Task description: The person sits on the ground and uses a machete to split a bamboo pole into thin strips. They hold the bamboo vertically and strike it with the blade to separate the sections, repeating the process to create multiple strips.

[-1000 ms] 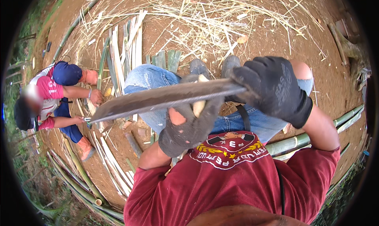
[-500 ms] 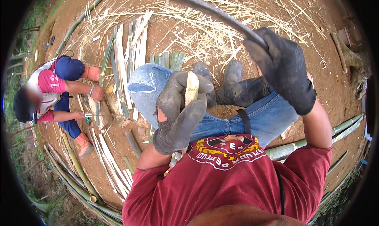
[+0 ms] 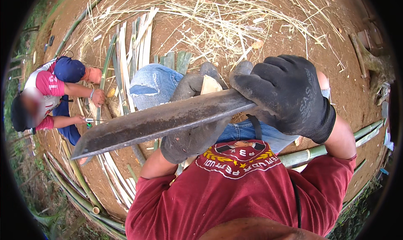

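The right hand (image 3: pixel 284 98), black-gloved, had its fingers closed tightly around the hidden handle of a large knife (image 3: pixel 159 121); the thumb side bore against the root of the blade, a grip that presumably gave close control of the edge angle. The left hand (image 3: pixel 191 139), in a worn dark glove, had its fingers curled around a pale piece of wood (image 3: pixel 210 84), whose light end projected above the blade; the grip probably kept it steady. The blade lay across the front of the left hand, tip toward the left and lower than the handle end; whether it touched the wood could not be determined. Both hands were held before the torso, above the blue jeans (image 3: pixel 151 87), likely to keep the elbows near the body. Beyond the knees, pale shavings (image 3: pixel 226 30) littered the soil, and split bamboo strips (image 3: pixel 145 43) lay roughly side by side, an arrangement that would ease picking up. A green bamboo pole (image 3: pixel 306 155) lay at the right. At the left, a co-worker (image 3: pixel 48 87) bent forward, one hand at a green strip (image 3: pixel 107 70) and the other gripping a small tool (image 3: pixel 90 120).
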